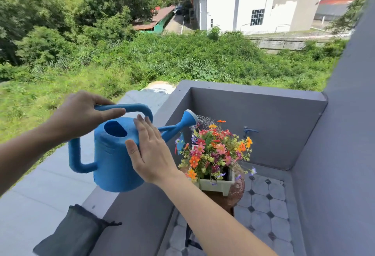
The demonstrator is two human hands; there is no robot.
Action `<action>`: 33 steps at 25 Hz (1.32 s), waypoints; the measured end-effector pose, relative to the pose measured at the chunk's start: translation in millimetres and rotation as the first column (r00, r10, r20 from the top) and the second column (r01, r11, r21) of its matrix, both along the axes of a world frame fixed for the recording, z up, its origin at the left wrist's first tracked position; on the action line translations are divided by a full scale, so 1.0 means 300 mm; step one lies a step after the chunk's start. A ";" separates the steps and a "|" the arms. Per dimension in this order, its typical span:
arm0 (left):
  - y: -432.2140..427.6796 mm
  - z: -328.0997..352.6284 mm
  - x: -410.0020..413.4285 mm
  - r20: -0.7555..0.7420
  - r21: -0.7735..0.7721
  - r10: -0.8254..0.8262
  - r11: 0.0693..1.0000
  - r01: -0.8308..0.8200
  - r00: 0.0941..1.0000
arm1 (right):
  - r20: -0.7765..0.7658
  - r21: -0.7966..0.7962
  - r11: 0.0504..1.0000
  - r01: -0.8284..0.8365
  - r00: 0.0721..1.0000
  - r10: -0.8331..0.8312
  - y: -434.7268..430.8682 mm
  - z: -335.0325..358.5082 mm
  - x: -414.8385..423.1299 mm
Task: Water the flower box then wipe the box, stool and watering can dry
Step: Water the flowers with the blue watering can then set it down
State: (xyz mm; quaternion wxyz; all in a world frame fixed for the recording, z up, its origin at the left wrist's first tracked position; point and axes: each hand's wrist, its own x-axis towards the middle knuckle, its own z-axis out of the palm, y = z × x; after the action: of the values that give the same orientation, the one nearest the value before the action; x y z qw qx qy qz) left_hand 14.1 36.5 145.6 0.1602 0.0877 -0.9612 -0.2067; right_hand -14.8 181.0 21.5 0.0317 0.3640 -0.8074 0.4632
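A blue watering can [113, 154] hangs in the air, tilted to the right. My left hand [79, 113] grips its top handle. My right hand [150, 152] presses flat against the can's side with straight fingers. Water sprays from the rose [189, 117] onto colourful flowers [215, 148] in a pale green flower box [217, 184]. The box stands on a brown round stool [233, 195], mostly hidden beneath it.
A grey cloth [73, 233] lies on the grey parapet ledge [101, 197] at the lower left. Grey balcony walls [263, 117] enclose the corner, with a blue tap [248, 131] on the back wall. The floor is tiled [263, 205]. Beyond is a drop to greenery.
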 end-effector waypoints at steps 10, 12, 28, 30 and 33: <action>-0.147 -0.270 0.050 -0.139 0.476 0.328 0.849 -0.228 0.934 | 0.081 0.337 0.937 -0.093 0.994 0.070 -0.190 -0.084 -0.094; -0.187 -0.340 0.041 -0.132 0.496 0.408 0.816 -0.296 0.903 | 0.136 0.416 0.902 -0.117 0.989 0.066 -0.274 -0.118 -0.112; -0.225 -0.715 -0.021 -0.078 0.595 0.620 0.657 -0.463 0.781 | 0.184 0.513 0.855 -0.077 0.983 -0.022 -0.486 -0.431 -0.215; -0.209 -0.707 -0.022 -0.036 0.595 0.584 0.665 -0.452 0.811 | 0.168 0.507 0.860 -0.064 0.985 -0.025 -0.468 -0.438 -0.220; -0.182 -0.697 -0.023 0.007 0.606 0.539 0.668 -0.432 0.842 | 0.156 0.513 0.857 -0.040 0.987 -0.048 -0.450 -0.442 -0.212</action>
State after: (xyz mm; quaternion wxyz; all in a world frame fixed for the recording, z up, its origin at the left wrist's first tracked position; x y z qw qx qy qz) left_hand 7.3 -17.9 -63.4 0.2570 0.3678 -0.7729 -0.4486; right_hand -78.4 46.0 -111.1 -0.1318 0.3183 -0.9023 0.2589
